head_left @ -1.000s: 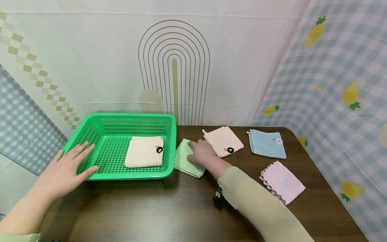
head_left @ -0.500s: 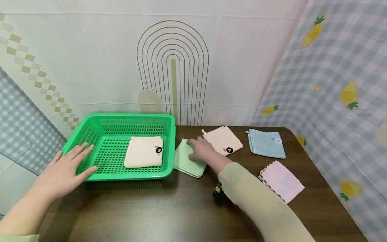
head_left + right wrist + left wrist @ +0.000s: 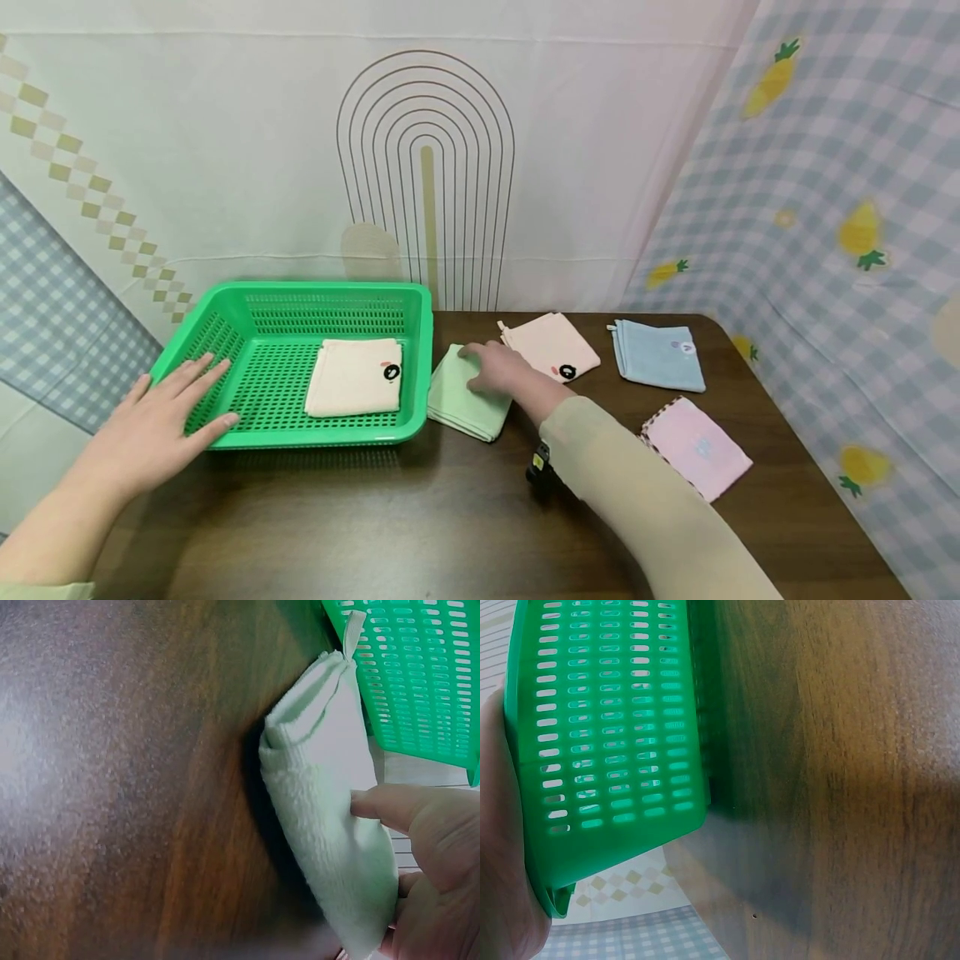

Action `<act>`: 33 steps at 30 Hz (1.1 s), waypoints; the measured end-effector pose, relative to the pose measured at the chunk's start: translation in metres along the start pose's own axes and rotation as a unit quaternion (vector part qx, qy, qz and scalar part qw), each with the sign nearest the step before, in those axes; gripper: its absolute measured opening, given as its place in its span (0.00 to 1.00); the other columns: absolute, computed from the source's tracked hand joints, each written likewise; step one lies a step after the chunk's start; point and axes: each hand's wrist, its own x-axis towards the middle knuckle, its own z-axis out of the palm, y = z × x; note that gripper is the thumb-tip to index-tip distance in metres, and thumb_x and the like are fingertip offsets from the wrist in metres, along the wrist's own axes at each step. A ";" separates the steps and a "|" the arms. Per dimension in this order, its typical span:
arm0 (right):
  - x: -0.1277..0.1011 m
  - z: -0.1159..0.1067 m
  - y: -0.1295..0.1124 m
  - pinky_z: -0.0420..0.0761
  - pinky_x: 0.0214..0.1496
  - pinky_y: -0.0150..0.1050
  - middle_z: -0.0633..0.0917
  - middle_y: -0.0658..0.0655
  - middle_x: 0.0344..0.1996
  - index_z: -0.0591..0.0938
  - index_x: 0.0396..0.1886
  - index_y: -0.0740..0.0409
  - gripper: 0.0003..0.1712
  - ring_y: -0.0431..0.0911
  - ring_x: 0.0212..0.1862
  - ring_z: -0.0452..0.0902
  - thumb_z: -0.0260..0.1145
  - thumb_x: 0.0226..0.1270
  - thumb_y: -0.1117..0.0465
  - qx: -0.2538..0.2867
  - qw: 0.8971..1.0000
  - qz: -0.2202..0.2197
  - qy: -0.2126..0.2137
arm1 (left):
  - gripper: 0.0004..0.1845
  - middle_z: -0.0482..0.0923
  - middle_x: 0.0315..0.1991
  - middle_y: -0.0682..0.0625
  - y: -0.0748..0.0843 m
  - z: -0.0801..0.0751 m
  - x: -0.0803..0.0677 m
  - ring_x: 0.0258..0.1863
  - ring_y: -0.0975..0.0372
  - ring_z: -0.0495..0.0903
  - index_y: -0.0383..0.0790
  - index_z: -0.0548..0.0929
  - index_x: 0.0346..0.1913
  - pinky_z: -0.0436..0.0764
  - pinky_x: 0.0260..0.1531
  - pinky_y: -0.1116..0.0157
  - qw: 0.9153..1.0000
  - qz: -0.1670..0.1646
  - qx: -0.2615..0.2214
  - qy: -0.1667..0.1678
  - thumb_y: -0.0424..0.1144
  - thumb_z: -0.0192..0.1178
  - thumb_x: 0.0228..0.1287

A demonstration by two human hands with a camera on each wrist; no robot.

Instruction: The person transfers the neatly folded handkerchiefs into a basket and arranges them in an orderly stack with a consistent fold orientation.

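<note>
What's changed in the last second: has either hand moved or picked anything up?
Very little. The right hand has crept slightly left on the folded light green towel and now pinches it with thumb underneath. The left hand still rests flat on the green plastic basket's rim; nothing lifted.

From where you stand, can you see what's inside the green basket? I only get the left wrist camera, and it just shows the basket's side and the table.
Observer: Yes. One folded peach cloth lies in the green basket.
Operator: Where is the other hand?
Observer: The right hand is on a folded green cloth beside the basket; the thumb presses its top, fingers under its edge.
Operator: Are there more cloths?
Observer: Three more on the table: another peach cloth, a blue cloth and a pink cloth.
Operator: And my hand?
Observer: The left hand lies flat on the basket's near left corner.
</note>
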 end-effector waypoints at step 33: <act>0.004 -0.011 0.015 0.69 0.69 0.46 0.77 0.54 0.65 0.82 0.61 0.43 0.25 0.51 0.68 0.69 0.73 0.63 0.55 0.030 0.997 -0.051 -0.051 | 0.44 0.46 0.79 0.38 0.000 0.001 0.001 0.74 0.37 0.51 0.50 0.46 0.81 0.21 0.71 0.47 1.000 0.007 0.007 -0.002 0.59 0.54 0.71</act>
